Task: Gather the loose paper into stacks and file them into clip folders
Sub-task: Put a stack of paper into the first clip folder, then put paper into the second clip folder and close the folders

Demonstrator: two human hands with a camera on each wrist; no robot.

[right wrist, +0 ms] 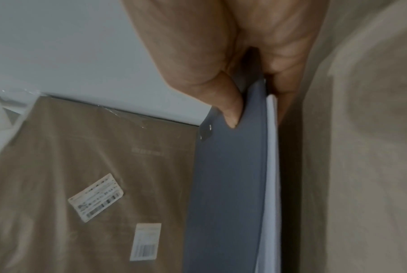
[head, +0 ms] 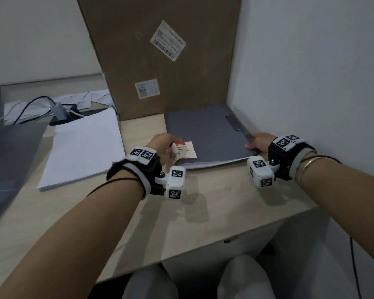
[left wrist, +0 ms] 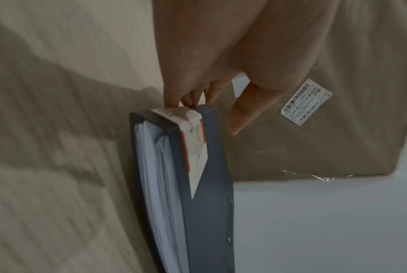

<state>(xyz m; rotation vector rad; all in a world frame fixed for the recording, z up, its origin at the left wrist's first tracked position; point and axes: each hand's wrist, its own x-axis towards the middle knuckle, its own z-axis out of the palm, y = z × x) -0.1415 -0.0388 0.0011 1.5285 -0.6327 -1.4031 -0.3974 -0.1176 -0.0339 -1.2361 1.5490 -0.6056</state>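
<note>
A closed grey clip folder (head: 207, 132) lies on the desk in front of the cardboard box, with white sheets (head: 214, 164) showing along its near edge. My left hand (head: 166, 147) holds the folder's near left corner beside a white and red label (head: 185, 149). In the left wrist view the curled fingers (left wrist: 186, 99) hook that corner of the folder (left wrist: 211, 212) while the thumb sticks out free. My right hand (head: 256, 143) pinches the near right corner, thumb on the cover (right wrist: 230, 166) and fingers under the paper (right wrist: 271, 166).
A stack of loose white paper (head: 84, 147) lies left of the folder. Another grey folder (head: 9, 158) lies at the far left. A tall cardboard box (head: 160, 61) stands behind, a wall (head: 311, 83) closes the right side, and cables with an adapter (head: 61, 111) sit at the back left.
</note>
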